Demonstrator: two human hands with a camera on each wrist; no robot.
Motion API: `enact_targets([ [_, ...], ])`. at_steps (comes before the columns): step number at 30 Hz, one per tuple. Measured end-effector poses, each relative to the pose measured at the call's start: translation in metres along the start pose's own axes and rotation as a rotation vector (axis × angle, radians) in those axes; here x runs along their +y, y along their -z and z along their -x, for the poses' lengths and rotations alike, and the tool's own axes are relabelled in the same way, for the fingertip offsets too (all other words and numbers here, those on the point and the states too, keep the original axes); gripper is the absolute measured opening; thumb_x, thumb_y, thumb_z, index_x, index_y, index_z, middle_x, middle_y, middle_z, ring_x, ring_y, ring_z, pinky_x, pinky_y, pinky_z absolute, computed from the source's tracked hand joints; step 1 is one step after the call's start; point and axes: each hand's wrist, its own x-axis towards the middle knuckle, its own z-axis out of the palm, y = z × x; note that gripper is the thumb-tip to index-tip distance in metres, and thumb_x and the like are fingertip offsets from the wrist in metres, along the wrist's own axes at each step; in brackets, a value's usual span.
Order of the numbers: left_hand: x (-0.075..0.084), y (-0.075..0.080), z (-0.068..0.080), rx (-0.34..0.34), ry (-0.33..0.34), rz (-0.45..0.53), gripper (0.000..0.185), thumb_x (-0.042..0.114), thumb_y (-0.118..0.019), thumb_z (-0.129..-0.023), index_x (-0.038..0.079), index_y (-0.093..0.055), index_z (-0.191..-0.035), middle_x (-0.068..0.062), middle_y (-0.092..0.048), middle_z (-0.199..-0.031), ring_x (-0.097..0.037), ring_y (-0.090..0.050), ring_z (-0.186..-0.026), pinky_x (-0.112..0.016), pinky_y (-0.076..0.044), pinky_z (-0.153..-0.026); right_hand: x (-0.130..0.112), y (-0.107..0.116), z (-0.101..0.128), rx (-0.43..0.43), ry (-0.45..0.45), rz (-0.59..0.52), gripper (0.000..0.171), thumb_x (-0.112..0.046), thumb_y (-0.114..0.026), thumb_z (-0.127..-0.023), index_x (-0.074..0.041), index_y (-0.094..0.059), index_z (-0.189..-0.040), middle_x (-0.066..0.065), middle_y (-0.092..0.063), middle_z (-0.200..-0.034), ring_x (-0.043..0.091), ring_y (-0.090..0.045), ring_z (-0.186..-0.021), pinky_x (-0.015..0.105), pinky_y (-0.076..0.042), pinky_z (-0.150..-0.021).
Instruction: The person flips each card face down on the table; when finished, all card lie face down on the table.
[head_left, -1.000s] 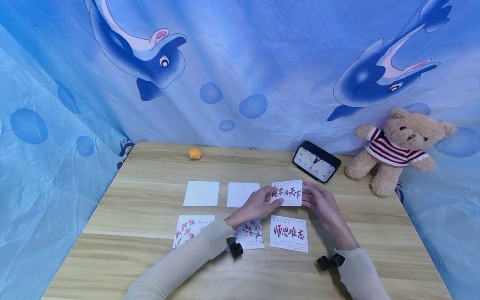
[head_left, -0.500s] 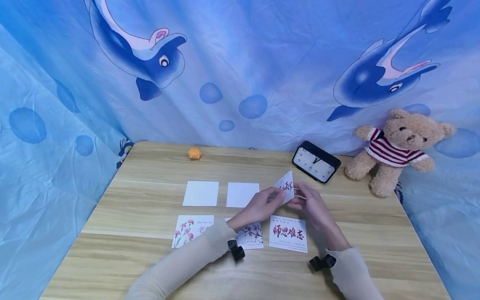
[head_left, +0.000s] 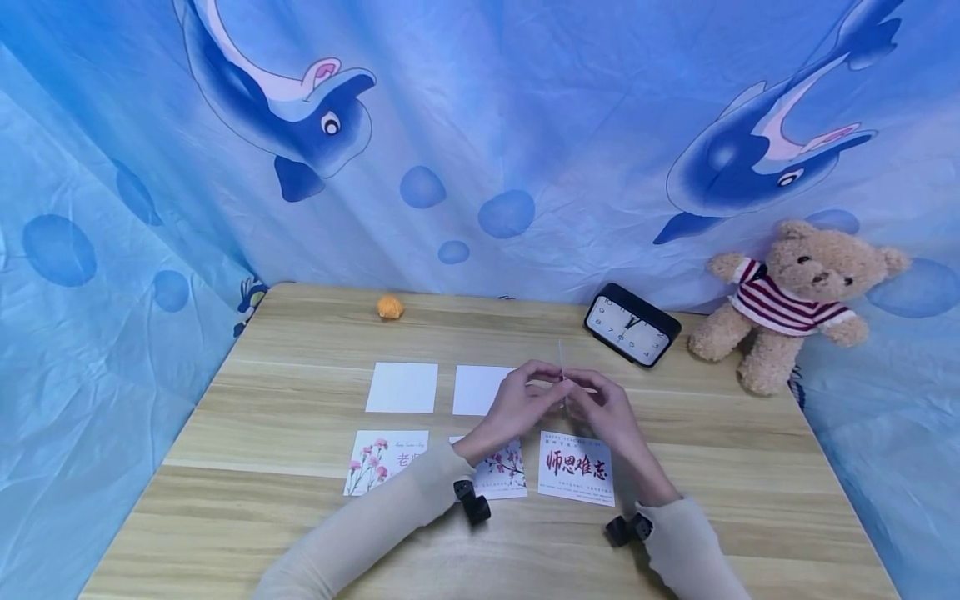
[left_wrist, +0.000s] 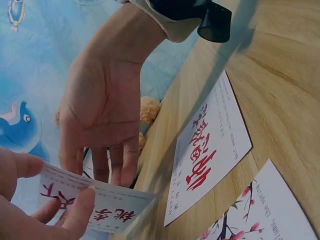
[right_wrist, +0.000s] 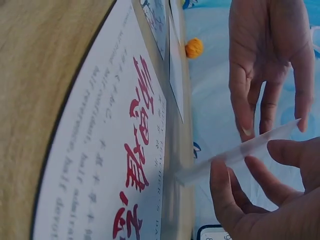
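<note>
Left hand point(head_left: 517, 408) and right hand point(head_left: 603, 408) grip one card point(left_wrist: 100, 202) on edge, above table point(head_left: 300, 533)

Light is bright, even and cool, falling from above; the blue backdrop point(head_left: 525, 125) shows soft folds with no harsh glare. Shadows on the tabletop point(head_left: 300, 533) are faint, only a pale smudge under the sleeves near its front edge. The head view is sharp in the middle but bends outward at its sides, so the tabletop's left and right edges splay. In the left wrist view the card point(left_wrist: 95, 207) is blurred by motion along its lower edge, and the near wood is soft. The right wrist view is out of focus close up: the printed card point(right_wrist: 115, 165) smears, and the right hand point(right_wrist: 260, 200) is soft
</note>
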Motion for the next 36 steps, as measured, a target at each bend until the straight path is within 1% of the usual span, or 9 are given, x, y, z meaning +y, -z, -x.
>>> enact_targets([
  [3, -0.001, 0.001, 0.000, 0.012, -0.012, 0.031, 0.041, 0.024, -0.069, -0.101, 0.004, -0.060, -0.135, -0.015, -0.066, -0.131, -0.030, -0.077, -0.105, -0.031, -0.065, -0.084, 0.001, 0.000, -0.001, 0.018, -0.017, 0.020, 0.046, -0.033, -0.061, -0.106, -0.009, -0.057, -0.145, 0.018, -0.056, -0.149, 0.034, -0.063, -0.128, 0.039, -0.060, -0.104],
  [8, -0.001, 0.003, 0.000, 0.054, -0.033, 0.071, 0.037, 0.009, -0.070, -0.096, 0.004, -0.061, -0.132, -0.017, -0.068, -0.129, -0.028, -0.074, -0.107, -0.023, -0.062, -0.085, 0.003, 0.003, -0.004, 0.040, -0.064, 0.054, 0.058, -0.040, -0.064, -0.104, -0.008, -0.050, -0.151, 0.019, -0.048, -0.158, 0.039, -0.051, -0.144, 0.052, -0.049, -0.117],
  [12, -0.002, 0.004, -0.002, 0.084, -0.032, 0.109, 0.043, 0.004, -0.072, -0.093, 0.005, -0.060, -0.134, -0.018, -0.069, -0.126, -0.028, -0.072, -0.108, -0.020, -0.061, -0.087, 0.004, 0.007, -0.006, 0.064, -0.115, 0.076, 0.067, -0.042, -0.068, -0.101, -0.009, -0.044, -0.155, 0.019, -0.044, -0.161, 0.041, -0.046, -0.148, 0.054, -0.045, -0.120],
  [17, -0.003, 0.008, -0.001, 0.091, -0.003, 0.120, 0.060, 0.002, -0.072, -0.091, 0.014, -0.054, -0.147, -0.015, -0.068, -0.126, -0.026, -0.072, -0.106, -0.024, -0.062, -0.085, 0.006, 0.013, -0.008, 0.108, -0.155, 0.114, 0.071, -0.038, -0.072, -0.099, -0.010, -0.041, -0.157, 0.019, -0.049, -0.156, 0.039, -0.053, -0.141, 0.048, -0.054, -0.111],
  [20, -0.006, 0.010, 0.001, 0.092, -0.003, 0.077, 0.066, 0.002, -0.071, -0.091, 0.017, -0.050, -0.152, -0.014, -0.067, -0.126, -0.024, -0.072, -0.106, -0.025, -0.063, -0.085, 0.007, 0.017, -0.009, 0.123, -0.169, 0.119, 0.068, -0.030, -0.073, -0.099, -0.011, -0.043, -0.156, 0.018, -0.052, -0.153, 0.037, -0.057, -0.137, 0.036, -0.058, -0.101],
  [23, -0.009, 0.013, 0.003, 0.095, -0.008, 0.028, 0.068, 0.002, -0.072, -0.091, 0.017, -0.049, -0.153, -0.013, -0.066, -0.127, -0.025, -0.072, -0.107, -0.025, -0.063, -0.085, 0.010, 0.021, -0.010, 0.139, -0.175, 0.128, 0.064, -0.023, -0.073, -0.099, -0.011, -0.046, -0.155, 0.017, -0.055, -0.150, 0.035, -0.059, -0.133, 0.023, -0.057, -0.089],
  [25, -0.011, 0.014, 0.004, 0.098, -0.005, 0.000, 0.068, 0.002, -0.072, -0.091, 0.017, -0.050, -0.153, -0.013, -0.066, -0.127, -0.026, -0.072, -0.107, -0.024, -0.063, -0.084, 0.012, 0.022, -0.011, 0.148, -0.171, 0.119, 0.059, -0.017, -0.072, -0.099, -0.009, -0.049, -0.153, 0.018, -0.057, -0.147, 0.033, -0.062, -0.129, 0.019, -0.056, -0.082],
  [32, -0.021, 0.018, 0.005, 0.118, 0.017, -0.083, 0.066, -0.001, -0.077, -0.086, 0.012, -0.056, -0.148, -0.012, -0.068, -0.121, -0.024, -0.073, -0.103, -0.021, -0.062, -0.080, 0.019, 0.025, -0.011, 0.142, -0.164, 0.109, 0.048, -0.005, -0.066, -0.098, -0.003, -0.058, -0.145, 0.022, -0.062, -0.140, 0.021, -0.071, -0.105, 0.020, -0.060, -0.074],
  [36, -0.025, 0.020, 0.004, 0.116, 0.005, -0.134, 0.065, -0.002, -0.079, -0.084, 0.007, -0.058, -0.145, -0.013, -0.069, -0.118, -0.025, -0.074, -0.100, -0.022, -0.062, -0.081, 0.022, 0.026, -0.012, 0.129, -0.161, 0.118, 0.047, -0.004, -0.067, -0.098, -0.003, -0.059, -0.144, 0.023, -0.063, -0.138, 0.018, -0.071, -0.101, 0.022, -0.061, -0.074],
])
